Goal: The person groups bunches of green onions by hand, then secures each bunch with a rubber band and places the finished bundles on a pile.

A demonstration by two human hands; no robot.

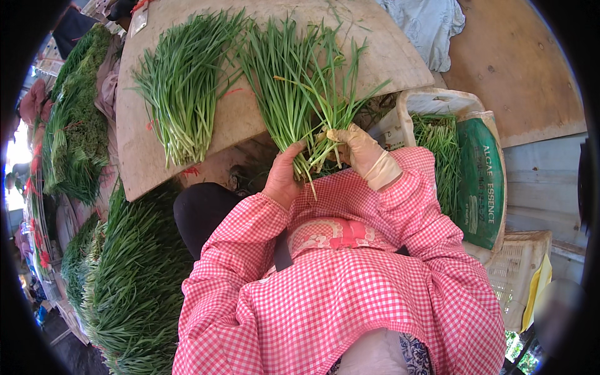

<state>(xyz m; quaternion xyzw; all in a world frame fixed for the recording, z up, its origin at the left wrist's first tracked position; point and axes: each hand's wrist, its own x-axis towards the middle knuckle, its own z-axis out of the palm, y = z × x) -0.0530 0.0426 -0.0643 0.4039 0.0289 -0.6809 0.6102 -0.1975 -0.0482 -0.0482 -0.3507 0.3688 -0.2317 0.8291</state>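
Observation:
In front of my chest, my left hand is closed around the white stem ends of a bunch of garlic chives. Its green leaves fan out away from me over the board's near edge. My right hand, in a pale, soiled glove, pinches a smaller, looser clump of garlic chives at its base. Some of its leaves are yellowed, and they cross those of the left bunch. Both sets of stems meet between my hands. A larger pile of garlic chives lies on the wooden board to the left.
Beside my right arm stands a white crate of greens, with a green panel. A pale basket sits nearer. Large heaps of chives are at my left, with more bundles beyond. A light-blue cloth lies at the far right.

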